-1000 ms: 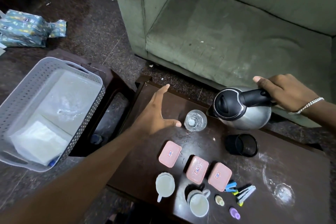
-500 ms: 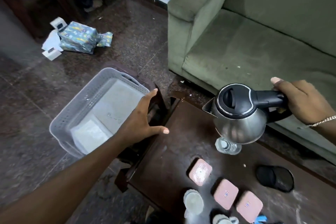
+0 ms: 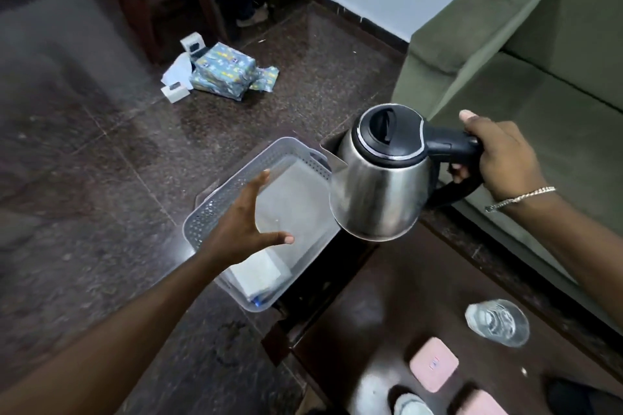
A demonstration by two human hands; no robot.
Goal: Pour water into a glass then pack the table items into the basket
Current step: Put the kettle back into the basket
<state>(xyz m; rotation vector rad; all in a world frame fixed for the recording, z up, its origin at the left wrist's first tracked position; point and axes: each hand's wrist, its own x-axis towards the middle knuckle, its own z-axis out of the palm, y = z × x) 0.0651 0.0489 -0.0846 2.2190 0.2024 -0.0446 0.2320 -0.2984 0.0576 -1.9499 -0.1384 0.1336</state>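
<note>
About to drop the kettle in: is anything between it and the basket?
The left hand hovers open over the basket, beside the kettle held by the right hand. A white packet fills the near end; the far floor looks bare.

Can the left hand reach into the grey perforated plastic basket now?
Probably yes. The left hand, open and empty, hovers above the grey perforated plastic basket; the steel kettle hangs to one side.

Dark table (image 3: 397,307): glass (image 3: 496,322), pink boxes (image 3: 434,364).
</note>
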